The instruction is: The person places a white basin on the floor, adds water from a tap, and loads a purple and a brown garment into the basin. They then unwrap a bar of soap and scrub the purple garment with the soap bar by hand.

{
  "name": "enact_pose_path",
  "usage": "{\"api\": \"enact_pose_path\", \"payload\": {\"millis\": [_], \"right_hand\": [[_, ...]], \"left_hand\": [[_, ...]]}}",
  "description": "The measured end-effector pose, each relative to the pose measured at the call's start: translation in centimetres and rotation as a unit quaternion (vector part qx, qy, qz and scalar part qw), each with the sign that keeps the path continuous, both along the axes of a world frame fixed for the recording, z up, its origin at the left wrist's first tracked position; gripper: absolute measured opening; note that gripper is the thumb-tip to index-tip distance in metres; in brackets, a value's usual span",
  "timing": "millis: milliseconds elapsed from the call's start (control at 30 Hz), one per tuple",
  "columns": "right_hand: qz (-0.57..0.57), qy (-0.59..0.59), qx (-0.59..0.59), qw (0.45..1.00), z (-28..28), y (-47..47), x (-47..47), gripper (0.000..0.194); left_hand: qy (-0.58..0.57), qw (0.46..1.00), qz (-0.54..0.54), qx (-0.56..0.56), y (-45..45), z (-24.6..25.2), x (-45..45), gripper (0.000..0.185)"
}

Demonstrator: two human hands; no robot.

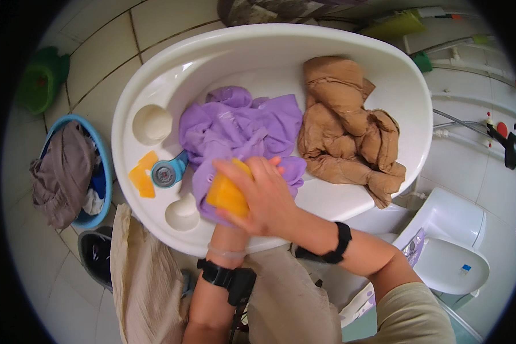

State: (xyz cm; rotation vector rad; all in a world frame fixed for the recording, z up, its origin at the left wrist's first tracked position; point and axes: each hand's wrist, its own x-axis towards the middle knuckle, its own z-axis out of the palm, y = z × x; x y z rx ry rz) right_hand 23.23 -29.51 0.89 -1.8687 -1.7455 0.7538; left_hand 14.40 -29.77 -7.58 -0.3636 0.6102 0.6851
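My right hand grips a yellow bar of soap, pressed to a wet lilac garment in a white plastic baby bathtub. My left wrist comes in from below. The left hand itself is mostly hidden behind the garment and my right hand, so its grip is unclear. A crumpled brown garment lies to the right in the tub, its lower end over the near rim. Left of my hands is a blue and grey drain plug or stopper. Pieces of yellow soap lie beside it on the tub's ledge.
A blue basin with a grey-brown garment stands on the tiled floor at left, near a green plastic potty or basin. A dark bucket is below it. At right are a white toilet and wall pipes.
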Motion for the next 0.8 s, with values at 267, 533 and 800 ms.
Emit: {"api": "enact_pose_path", "payload": {"millis": [267, 533, 800], "right_hand": [[0.057, -0.025, -0.029, 0.998, 0.0, -0.4, -1.4, 0.062], [-0.225, -0.213, 0.051, 0.949, -7.7, -1.5, 11.6, 0.055], [-0.271, 0.197, -0.174, 0.926, -8.9, -5.8, 12.7, 0.051]], "left_hand": [[-0.013, 1.000, -0.007, 0.009, 0.2, 0.3, -0.7, 0.056], [0.003, 1.000, 0.012, 0.013, 0.8, 0.2, -0.9, 0.054], [-0.015, 0.999, 0.032, 0.013, 2.1, 0.7, -0.8, 0.053]]}}
